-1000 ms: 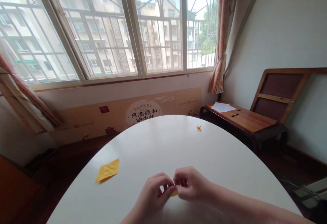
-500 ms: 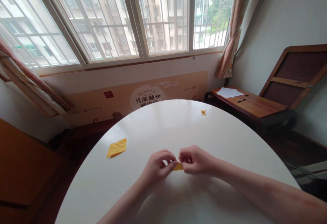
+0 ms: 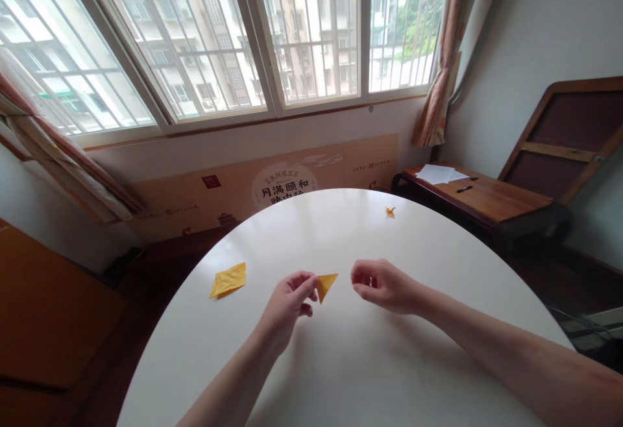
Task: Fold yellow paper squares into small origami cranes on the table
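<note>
My left hand (image 3: 292,297) pinches a small yellow folded paper triangle (image 3: 326,287) by its left edge, between thumb and fingers. The paper is lifted off the white table, with one corner pointing right and one pointing down. To its right, my right hand (image 3: 384,285) hovers apart from the paper. Its fingers are loosely curled, with a gap to the thumb and nothing seen in them. A larger creased yellow paper sheet (image 3: 228,281) lies on the table to the left. Farther back on the right stands a tiny folded paper crane (image 3: 390,211).
The round white table (image 3: 302,232) has its curved far edge near the wall under the barred windows. At the right, a low wooden table (image 3: 506,203) carries white papers (image 3: 440,174) and a small dark object (image 3: 464,189). An orange-brown panel (image 3: 43,310) stands at the left.
Both hands were together on the paper. My right hand has let go and moved up and right; my left hand has raised the paper, turning it so its triangle shape shows.
</note>
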The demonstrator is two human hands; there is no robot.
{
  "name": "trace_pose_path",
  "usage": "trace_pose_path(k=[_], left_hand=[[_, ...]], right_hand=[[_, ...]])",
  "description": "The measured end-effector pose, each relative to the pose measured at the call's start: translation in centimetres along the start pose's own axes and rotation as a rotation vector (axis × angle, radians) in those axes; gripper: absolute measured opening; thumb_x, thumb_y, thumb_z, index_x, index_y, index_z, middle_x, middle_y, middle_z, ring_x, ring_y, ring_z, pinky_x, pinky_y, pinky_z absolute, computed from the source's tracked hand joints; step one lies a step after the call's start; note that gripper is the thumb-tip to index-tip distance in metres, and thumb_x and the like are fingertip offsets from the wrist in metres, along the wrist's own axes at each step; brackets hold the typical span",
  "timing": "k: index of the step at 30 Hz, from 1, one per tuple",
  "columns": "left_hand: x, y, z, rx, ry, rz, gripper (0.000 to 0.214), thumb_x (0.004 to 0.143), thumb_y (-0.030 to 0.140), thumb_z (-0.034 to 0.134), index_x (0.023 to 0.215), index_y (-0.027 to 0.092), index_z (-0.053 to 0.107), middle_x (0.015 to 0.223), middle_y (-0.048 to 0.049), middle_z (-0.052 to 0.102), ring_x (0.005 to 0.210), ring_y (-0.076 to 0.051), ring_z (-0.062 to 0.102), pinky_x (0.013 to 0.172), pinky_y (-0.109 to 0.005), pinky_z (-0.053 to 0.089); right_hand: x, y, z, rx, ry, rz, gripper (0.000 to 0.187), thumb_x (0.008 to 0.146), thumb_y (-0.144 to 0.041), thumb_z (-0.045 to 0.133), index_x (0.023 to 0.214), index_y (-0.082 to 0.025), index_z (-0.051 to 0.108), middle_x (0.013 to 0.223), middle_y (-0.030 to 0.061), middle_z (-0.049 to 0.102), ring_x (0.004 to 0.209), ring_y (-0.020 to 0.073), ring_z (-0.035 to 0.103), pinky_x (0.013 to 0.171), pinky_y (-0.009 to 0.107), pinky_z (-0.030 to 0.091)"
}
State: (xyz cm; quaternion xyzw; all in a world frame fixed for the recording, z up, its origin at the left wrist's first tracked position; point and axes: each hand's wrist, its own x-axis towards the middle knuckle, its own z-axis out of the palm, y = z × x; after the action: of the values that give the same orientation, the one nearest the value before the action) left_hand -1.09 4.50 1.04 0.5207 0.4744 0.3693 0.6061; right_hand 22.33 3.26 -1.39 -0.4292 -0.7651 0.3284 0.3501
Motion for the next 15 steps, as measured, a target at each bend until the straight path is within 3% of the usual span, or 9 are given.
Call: trace_pose_path(k=[4,9,15], left_hand=[[-1.2,0.3,1.0,-0.218,-0.168,-0.278,0.045,0.062,0.048,0.087,0.077,0.016,0.060,0.064,0.0036,0.052,0.058,-0.008,0.043,0.044,-0.014,0.030],[-1.8,-0.1,1.7,-0.241,-0.283,-0.371,0.042,0.065,0.043,0.088,0.085,0.014,0.065,0.065,0.0042,0.052,0.054,-0.006,0.043,0.042,-0.014,0.027],[-1.9,-0.3,1.8,-0.193,-0.322,-0.380,0.036,0.068,0.042,0.083,0.072,0.015,0.061,0.063,0.0044,0.051,0.048,-0.005,0.039,0.040,-0.015,0.025]], right_hand=[[-0.2,-0.5,1.3,0.246,0.030,-0.007,0.029,0.088,-0.028,0.062,0.116,-0.019,0.064,0.080,0.0004,0.062,0.064,0.0116,0.052,0.058,0.023,0.045],[-0.7,-1.4,2.1,0.301,0.008,-0.114,0.016,0.084,-0.018,0.067,0.099,-0.018,0.072,0.081,0.0027,0.070,0.067,0.0121,0.057,0.060,0.022,0.044],[-0.9,-0.9,2.2,0.243,0.065,-0.194,0.009,0.080,-0.015,0.073,0.088,-0.017,0.074,0.076,0.0021,0.069,0.063,0.0116,0.058,0.056,0.021,0.045]])
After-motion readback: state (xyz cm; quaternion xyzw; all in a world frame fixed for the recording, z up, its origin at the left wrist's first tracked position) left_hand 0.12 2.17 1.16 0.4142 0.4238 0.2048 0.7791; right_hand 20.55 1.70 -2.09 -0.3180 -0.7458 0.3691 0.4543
